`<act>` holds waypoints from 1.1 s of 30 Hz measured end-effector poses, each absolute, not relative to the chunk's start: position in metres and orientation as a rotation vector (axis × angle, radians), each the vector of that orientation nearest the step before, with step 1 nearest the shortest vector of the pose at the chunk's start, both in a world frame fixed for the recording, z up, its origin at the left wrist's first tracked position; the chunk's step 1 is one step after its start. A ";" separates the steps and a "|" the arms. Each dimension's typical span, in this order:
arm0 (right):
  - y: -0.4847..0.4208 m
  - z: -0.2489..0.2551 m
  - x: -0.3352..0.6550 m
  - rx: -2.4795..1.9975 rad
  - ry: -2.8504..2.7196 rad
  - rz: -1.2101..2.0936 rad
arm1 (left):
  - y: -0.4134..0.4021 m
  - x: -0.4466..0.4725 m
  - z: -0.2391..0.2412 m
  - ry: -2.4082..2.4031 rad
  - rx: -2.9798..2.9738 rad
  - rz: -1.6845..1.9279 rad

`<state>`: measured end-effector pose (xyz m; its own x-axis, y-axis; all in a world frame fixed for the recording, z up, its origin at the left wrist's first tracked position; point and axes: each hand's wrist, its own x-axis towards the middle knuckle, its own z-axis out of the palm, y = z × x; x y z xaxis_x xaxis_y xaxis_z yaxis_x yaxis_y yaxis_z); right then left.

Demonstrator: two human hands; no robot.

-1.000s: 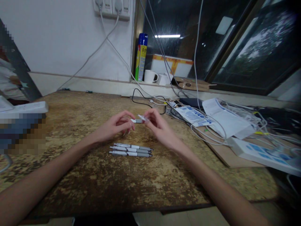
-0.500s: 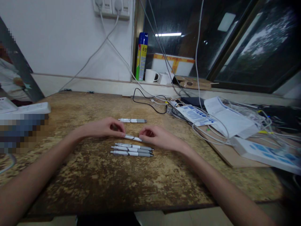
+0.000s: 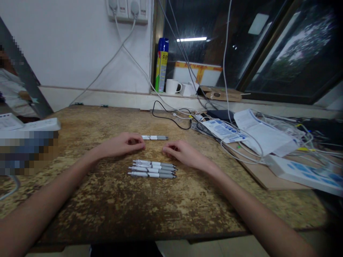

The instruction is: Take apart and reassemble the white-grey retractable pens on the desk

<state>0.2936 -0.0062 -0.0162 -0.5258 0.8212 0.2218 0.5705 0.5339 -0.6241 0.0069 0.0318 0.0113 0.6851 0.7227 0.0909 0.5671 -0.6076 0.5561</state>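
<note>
Several white-and-grey pens [image 3: 152, 168] lie side by side in a row on the worn wooden table [image 3: 112, 200]. One more pen [image 3: 155, 137] lies alone a little farther back. My left hand [image 3: 122, 145] rests on the table left of the single pen, fingers curled in, its fingertips close to that pen's left end. My right hand [image 3: 183, 154] rests just right of and behind the row, knuckles up, fingers curled under. Neither hand holds anything that I can see.
Tangled cables [image 3: 241, 142], papers [image 3: 257, 134] and a flat box [image 3: 302, 171] crowd the right side. A spray can [image 3: 161, 66] and a white mug [image 3: 171, 86] stand on the sill. A pixelated patch and white box [image 3: 32, 125] sit at the left, with another person beyond.
A second ago both hands held a pen up between them. They lowered one onto the back of the row, let go and drew apart; a single pen now lies farther back.
</note>
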 end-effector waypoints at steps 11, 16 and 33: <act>0.019 -0.035 0.306 -1.257 -2.045 0.427 | 0.047 0.001 -0.013 1.246 2.726 0.713; 0.020 -0.037 0.304 -1.257 -2.020 0.373 | 0.045 0.002 -0.013 1.265 2.713 0.684; 0.029 -0.048 0.305 -1.177 -2.059 0.428 | 0.040 0.007 -0.006 1.100 2.488 0.652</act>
